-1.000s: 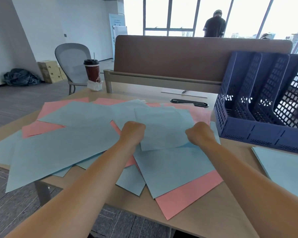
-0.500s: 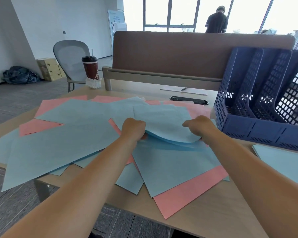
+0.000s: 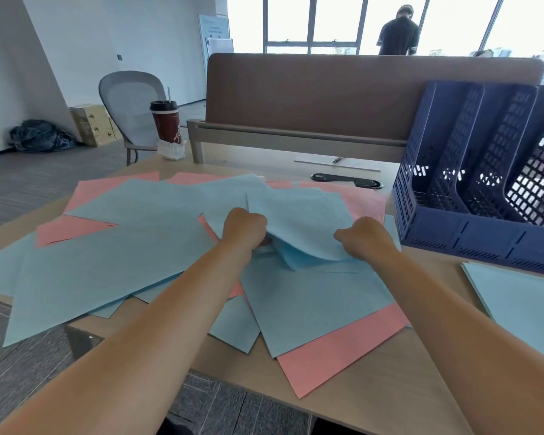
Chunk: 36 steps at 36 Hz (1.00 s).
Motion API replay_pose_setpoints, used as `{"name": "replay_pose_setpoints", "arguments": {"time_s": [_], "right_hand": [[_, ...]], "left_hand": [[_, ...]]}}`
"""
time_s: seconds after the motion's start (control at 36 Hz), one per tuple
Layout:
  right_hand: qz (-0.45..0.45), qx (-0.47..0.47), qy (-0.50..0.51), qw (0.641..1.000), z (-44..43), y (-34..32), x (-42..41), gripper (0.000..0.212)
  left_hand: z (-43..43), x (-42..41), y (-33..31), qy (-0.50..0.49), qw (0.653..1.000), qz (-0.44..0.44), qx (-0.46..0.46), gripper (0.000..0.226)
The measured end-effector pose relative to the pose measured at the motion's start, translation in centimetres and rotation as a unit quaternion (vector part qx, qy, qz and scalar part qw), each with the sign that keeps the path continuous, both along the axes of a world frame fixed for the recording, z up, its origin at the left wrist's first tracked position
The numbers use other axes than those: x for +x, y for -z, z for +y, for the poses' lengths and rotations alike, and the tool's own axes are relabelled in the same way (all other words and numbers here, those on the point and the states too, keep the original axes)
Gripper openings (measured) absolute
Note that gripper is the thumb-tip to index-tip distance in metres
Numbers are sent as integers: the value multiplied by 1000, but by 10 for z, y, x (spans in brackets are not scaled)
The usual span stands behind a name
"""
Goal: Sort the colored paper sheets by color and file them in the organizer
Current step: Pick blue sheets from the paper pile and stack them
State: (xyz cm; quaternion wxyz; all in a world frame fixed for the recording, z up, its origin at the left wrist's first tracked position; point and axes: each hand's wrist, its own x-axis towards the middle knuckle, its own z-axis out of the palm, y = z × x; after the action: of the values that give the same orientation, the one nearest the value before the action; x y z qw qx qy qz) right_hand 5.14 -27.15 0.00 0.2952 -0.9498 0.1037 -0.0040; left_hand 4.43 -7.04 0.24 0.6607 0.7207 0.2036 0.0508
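Blue and pink paper sheets lie scattered and overlapping across the desk. My left hand point(image 3: 245, 231) and my right hand point(image 3: 363, 238) each grip one near edge of a blue sheet point(image 3: 299, 216) on top of the pile, and that edge curls up off the papers below. Another large blue sheet point(image 3: 311, 306) lies under it, with a pink sheet point(image 3: 336, 353) sticking out at the front. The dark blue mesh organizer point(image 3: 471, 237) with upright slots stands at the right, its slots showing no paper.
A separate blue sheet stack point(image 3: 525, 306) lies at the right front of the desk. A coffee cup point(image 3: 166, 122) stands at the far left corner, a brown divider panel point(image 3: 327, 95) behind. A grey chair point(image 3: 129, 102) and a person point(image 3: 398, 32) by the window are beyond.
Both hands have raised the near edge of the top blue sheet off the pile; it lay flat a second ago and now bows upward between them.
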Motion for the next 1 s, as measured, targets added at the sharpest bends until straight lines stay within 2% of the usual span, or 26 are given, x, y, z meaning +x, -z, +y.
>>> {"name": "replay_pose_setpoints", "arguments": {"time_s": [0.11, 0.22, 0.33, 0.42, 0.47, 0.61, 0.67, 0.72, 0.78, 0.86, 0.94, 1.0], "right_hand": [[2, -17, 0, 1000, 2, 3, 0, 31], [1, -17, 0, 1000, 2, 4, 0, 29], [0, -25, -4, 1000, 0, 5, 1, 31], [1, -14, 0, 1000, -3, 3, 1, 31], [-1, 9, 4, 1000, -3, 1, 1, 32], [-25, 15, 23, 999, -5, 0, -8, 30], [-31, 14, 24, 999, -6, 1, -12, 27], [-39, 32, 25, 998, -6, -1, -17, 29], [-45, 64, 33, 996, -6, -4, -20, 32], [-45, 157, 52, 985, -3, -9, -23, 29], [-12, 336, 69, 939, 3, -15, -27, 14], [20, 402, 70, 913, 8, -17, -29, 13]], "left_hand": [[0, 4, 6, 12, 1000, 14, 3, 15], [4, 21, 25, 18, 1000, 9, 14, 47], [-7, -6, 5, 38, 991, 12, 131, 39], [-8, -9, 7, 42, 978, 0, 204, 52], [-8, -10, 7, 37, 973, -9, 228, 51], [-2, -12, 4, 34, 971, -19, 235, 39], [2, -13, 4, 19, 975, -30, 217, 45], [7, -14, 4, 0, 980, -41, 193, 39], [13, -18, 1, -21, 984, -52, 171, 33], [22, -24, -3, -37, 986, -57, 149, 43], [29, -29, -5, -35, 986, -56, 153, 45], [33, -31, -5, -28, 982, -58, 176, 46]]}}
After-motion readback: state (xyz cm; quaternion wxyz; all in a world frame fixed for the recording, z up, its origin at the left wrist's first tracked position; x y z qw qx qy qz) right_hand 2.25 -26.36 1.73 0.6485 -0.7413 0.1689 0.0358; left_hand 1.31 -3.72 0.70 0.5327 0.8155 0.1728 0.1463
